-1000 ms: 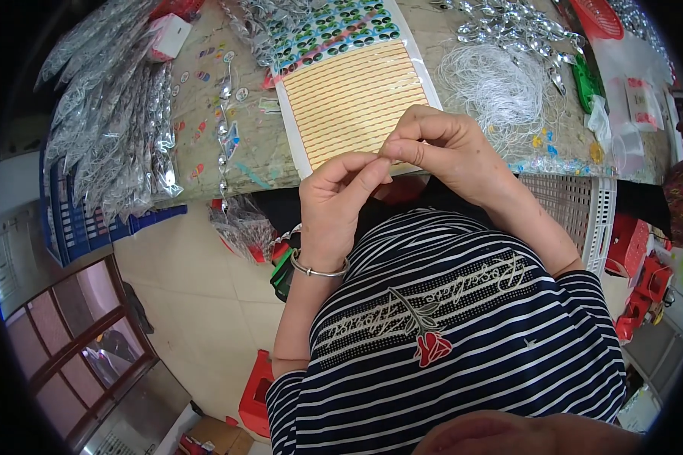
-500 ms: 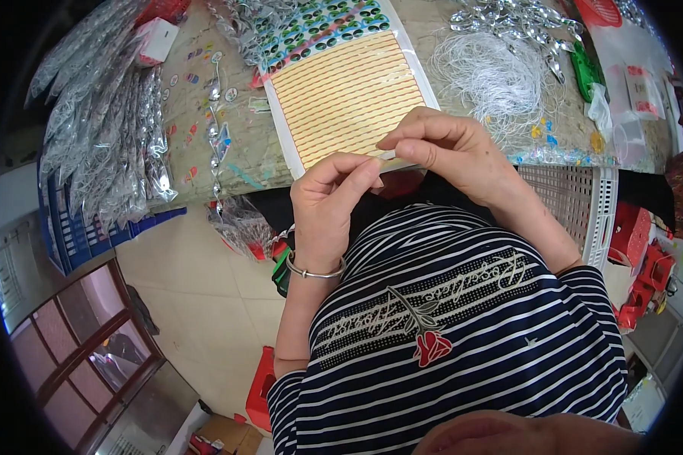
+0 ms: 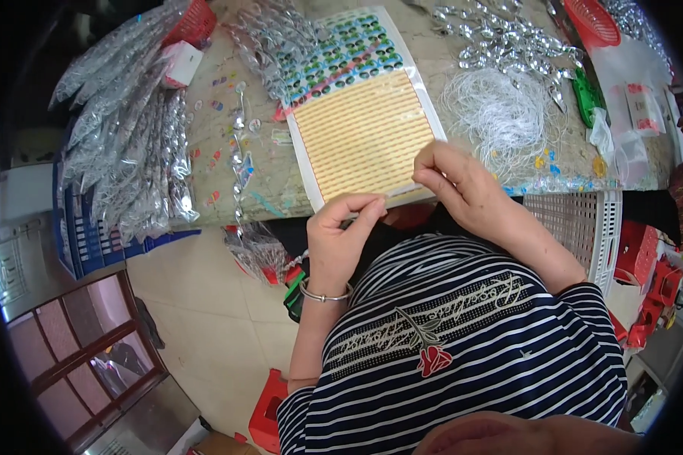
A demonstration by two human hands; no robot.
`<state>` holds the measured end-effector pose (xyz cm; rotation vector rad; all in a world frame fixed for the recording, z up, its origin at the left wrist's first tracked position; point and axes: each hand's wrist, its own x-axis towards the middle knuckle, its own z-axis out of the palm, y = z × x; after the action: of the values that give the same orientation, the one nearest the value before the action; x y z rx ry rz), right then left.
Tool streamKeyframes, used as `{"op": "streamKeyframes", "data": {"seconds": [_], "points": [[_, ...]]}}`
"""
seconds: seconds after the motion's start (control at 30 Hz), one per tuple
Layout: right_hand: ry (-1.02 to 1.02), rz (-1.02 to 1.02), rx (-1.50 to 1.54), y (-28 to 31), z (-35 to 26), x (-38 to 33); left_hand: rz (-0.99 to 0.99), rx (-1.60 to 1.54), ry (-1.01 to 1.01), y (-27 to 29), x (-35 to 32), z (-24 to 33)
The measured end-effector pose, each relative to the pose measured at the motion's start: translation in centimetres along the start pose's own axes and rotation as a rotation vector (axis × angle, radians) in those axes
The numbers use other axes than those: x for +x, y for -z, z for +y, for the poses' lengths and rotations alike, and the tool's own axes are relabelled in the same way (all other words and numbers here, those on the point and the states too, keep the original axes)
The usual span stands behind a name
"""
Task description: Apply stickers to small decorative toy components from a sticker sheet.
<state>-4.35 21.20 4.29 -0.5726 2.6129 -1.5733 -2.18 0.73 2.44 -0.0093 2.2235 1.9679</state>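
A sheet of thin yellow strips [image 3: 364,133] in a clear sleeve lies on the table in front of me. My right hand [image 3: 459,186] pinches its near right edge between thumb and fingertips. My left hand [image 3: 340,239], with a silver bangle on the wrist, is just off the sheet's near edge. Its thumb and forefinger are pressed together, and anything between them is too small to see. A sheet of green and blue dot stickers [image 3: 341,57] lies partly under the far end of the yellow sheet.
A tangle of white thread [image 3: 501,114] lies right of the sheet, with silver foil pieces [image 3: 508,42] beyond it. Bundled silver packets [image 3: 121,136] cover the table's left end over a blue crate [image 3: 91,243]. A white crate [image 3: 580,220] stands under the table at right, a red stool [image 3: 265,409] below.
My hands have drawn apart. The left hand dropped down and left from the sheet's edge, while the right stayed at the sheet's near right corner.
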Motion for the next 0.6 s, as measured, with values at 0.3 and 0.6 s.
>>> {"op": "streamKeyframes", "data": {"seconds": [0.3, 0.6], "points": [[-0.339, -0.139, 0.794, -0.2, -0.7, 0.1, 0.054, -0.229, 0.121, -1.2, -0.2, -0.4], [0.366, 0.022, -0.037, -1.6, -0.5, 0.0, 0.04, -0.265, 0.057, -1.2, -0.4, -0.5]]}}
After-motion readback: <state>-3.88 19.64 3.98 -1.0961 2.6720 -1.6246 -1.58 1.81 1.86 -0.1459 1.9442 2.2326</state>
